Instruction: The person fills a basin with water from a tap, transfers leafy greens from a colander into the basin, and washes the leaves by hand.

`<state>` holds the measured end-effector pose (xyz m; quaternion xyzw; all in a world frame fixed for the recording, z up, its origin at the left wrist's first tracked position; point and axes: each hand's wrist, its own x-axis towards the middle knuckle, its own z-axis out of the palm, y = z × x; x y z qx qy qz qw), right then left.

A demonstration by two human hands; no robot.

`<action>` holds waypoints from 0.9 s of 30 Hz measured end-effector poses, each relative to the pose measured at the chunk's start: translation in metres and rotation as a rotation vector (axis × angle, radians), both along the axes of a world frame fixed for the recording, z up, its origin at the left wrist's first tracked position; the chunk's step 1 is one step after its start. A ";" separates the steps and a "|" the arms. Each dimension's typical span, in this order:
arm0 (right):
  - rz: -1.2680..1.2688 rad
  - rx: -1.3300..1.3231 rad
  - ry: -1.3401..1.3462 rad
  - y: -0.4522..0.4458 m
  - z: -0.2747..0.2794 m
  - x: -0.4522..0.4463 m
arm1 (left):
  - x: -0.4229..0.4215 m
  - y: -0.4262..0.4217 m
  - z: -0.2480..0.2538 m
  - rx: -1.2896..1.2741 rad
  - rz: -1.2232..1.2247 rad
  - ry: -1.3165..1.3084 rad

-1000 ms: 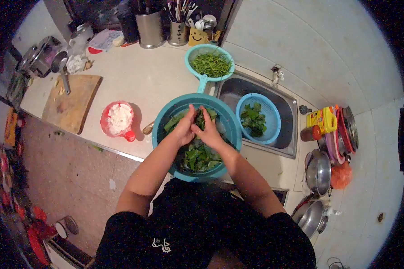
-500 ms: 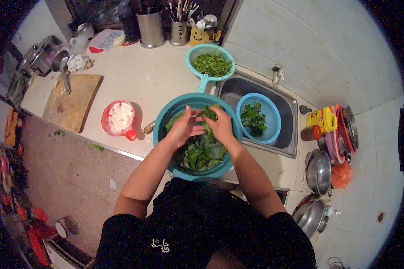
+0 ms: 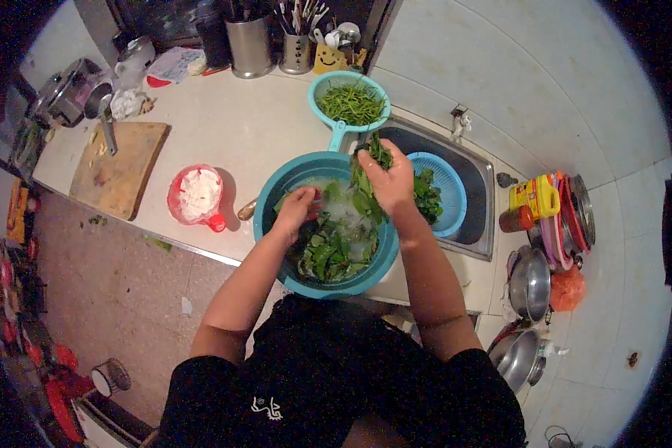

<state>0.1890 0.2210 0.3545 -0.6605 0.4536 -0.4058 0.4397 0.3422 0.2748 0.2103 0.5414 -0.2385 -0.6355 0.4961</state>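
A teal basin of water with loose leafy greens stands at the counter's front edge. My right hand is closed around a bunch of leafy greens, held up over the basin's right side with leaves hanging toward the water. Inside the left part of the basin is my left hand, its fingers curled together; whether they hold a leaf is hidden. Just right of my right hand, a blue colander with more leafy greens sits in the sink.
Behind the basin is a light-blue strainer of thin green stalks. A red scoop of white powder and a wooden cutting board lie to the left. Metal pans and a yellow container line the right wall.
My right hand has risen to the right, lifting a bunch of greens from the basin. My left hand has drawn a little lower, and its fingers have curled in.
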 end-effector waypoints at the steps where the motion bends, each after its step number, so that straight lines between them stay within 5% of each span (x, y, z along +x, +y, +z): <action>1: 0.048 0.008 -0.047 -0.001 0.001 0.000 | 0.000 0.000 -0.002 0.000 0.000 0.000; 5: 0.066 0.015 -0.197 0.003 -0.001 0.003 | 0.001 0.000 -0.007 -0.044 -0.021 -0.003; 7: -0.060 -0.038 0.018 0.011 0.001 0.008 | 0.000 0.000 -0.007 -0.043 -0.014 0.005; 11: 0.121 -0.248 0.377 0.001 -0.095 0.010 | -0.003 -0.001 -0.011 -0.030 0.009 -0.005; 14: 0.130 -0.087 0.427 0.004 -0.119 0.004 | 0.001 -0.002 -0.012 -0.035 0.009 -0.050; 23: 0.020 -0.462 0.294 -0.013 -0.040 -0.037 | 0.003 -0.001 -0.012 -0.065 -0.023 -0.112; 25: -0.126 -0.192 0.379 -0.036 -0.028 -0.066 | 0.006 -0.001 -0.011 -0.083 -0.046 -0.131; 27: -0.220 -0.476 0.541 -0.053 -0.011 -0.093 | 0.006 -0.001 -0.011 -0.063 0.016 -0.058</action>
